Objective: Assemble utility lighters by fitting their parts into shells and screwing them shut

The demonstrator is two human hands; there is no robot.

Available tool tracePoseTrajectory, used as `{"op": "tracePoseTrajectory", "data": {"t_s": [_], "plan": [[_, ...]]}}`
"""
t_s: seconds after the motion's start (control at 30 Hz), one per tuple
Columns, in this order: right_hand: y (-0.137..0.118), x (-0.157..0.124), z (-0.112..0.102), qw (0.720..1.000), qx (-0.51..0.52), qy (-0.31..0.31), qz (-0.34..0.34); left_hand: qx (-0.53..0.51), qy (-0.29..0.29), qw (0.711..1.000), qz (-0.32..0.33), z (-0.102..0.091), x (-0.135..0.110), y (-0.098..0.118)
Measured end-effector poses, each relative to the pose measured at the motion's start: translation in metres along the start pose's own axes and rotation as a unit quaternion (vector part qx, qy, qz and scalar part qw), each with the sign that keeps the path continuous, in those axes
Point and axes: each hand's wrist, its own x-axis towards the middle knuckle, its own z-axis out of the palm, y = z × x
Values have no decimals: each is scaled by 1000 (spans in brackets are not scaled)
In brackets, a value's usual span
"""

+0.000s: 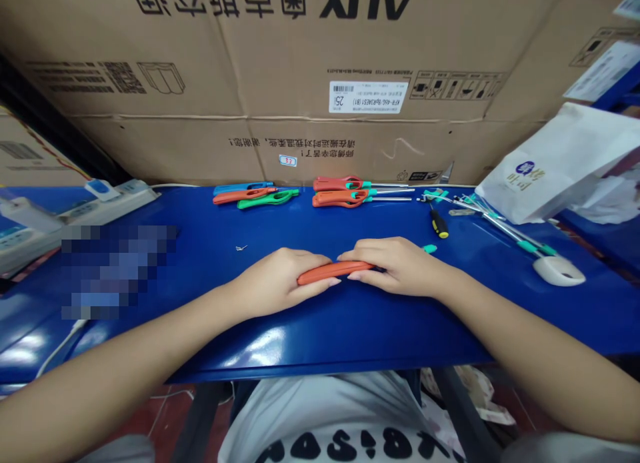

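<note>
Head view: orange handle gripped two-handed, roughly level above blue table.
Left hand closed on its left end, right hand closed on its right; mid-section exposed between them. Teal tip visible just beyond right hand; whether it joins the handle, can't tell.

Left hand just beside right hand, both apparently in pinch grips

Brn cardbd panel, blue tbl, red flr
</note>
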Motion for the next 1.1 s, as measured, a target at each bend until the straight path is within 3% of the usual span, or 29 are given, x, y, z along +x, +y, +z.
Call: {"op": "tracePoseTrajectory", "data": {"t_s": [0.23, 0.6, 0.8, 0.93, 1.1], "plan": [[-7, 1, 1, 998, 50, -27, -26, 36, -49, 998, 35, 2, 0, -3], [6, -1, -10, 996, -6, -72, 45, 85, -60, 992, 67, -13, 3, -27], [5, 0, -9, 992, -52, -97, 67, 114, -63, 990, 46, -13, 4, -22], [7, 0, -7, 993, -31, -89, 72, 157, -27, 986, 43, -7, 4, -21], [16, -3, -12, 996, -46, -55, 44, 173, -26, 981, 78, -12, 4, -32]]}}
